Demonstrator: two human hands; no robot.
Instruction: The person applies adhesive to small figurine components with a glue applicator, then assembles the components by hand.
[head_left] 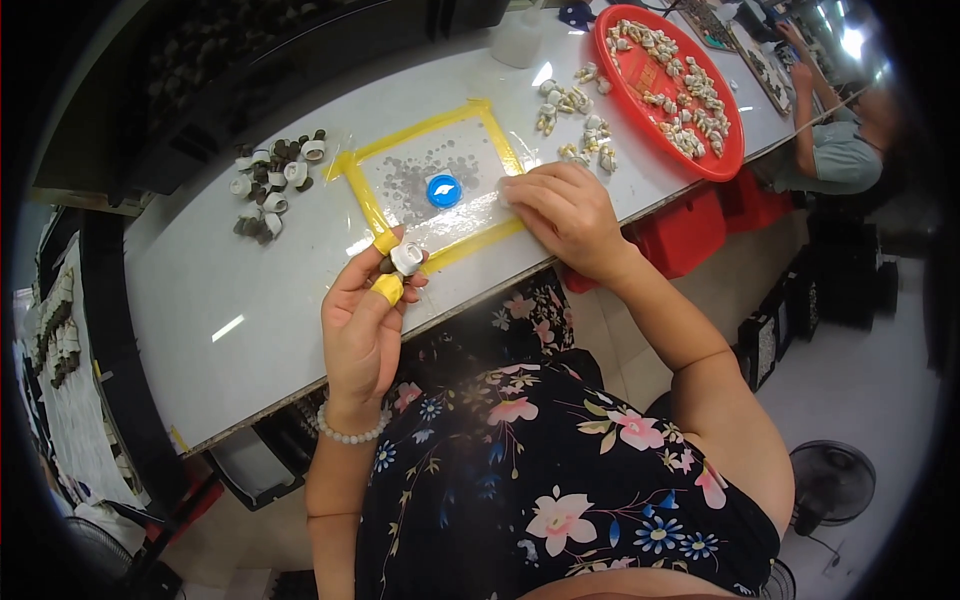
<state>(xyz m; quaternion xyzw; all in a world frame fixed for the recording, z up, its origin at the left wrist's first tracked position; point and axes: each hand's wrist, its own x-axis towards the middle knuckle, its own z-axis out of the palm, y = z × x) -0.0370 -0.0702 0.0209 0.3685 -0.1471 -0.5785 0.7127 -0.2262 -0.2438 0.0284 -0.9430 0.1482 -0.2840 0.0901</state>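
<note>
Your left hand (362, 318) is hovering over the near edge of the long white worktable (215, 290), thumb and forefinger capped in yellow rubber finger cots (388, 288) and pinching together on a small white ring-shaped part with a dark core (404, 259). You are holding that part just above the table edge, at the near corner of the yellow-taped square frame (432, 187). A white bead bracelet (345, 433) is sitting on that wrist.

Your right hand (566, 215) is lying palm down on the table, fingers loosely spread and gripping nothing, with the fingertips (512, 192) pressing on the clear plastic sheet (460, 215) inside the frame's right side.

Within the frame, a round blue cap (443, 190) is resting near the middle, beside a scatter of tiny dark specks.

Further left, a loose pile of white rings and dark round pieces (272, 180) is lying on the table, well apart from your hands. Beyond your right hand, small pale wound parts (578, 125) are lying in a cluster, and past them a red oval plastic tray (640, 85) is holding many more of the same.

At the far right end, another person in a grey-green shirt (838, 150) is working at the table.
</note>
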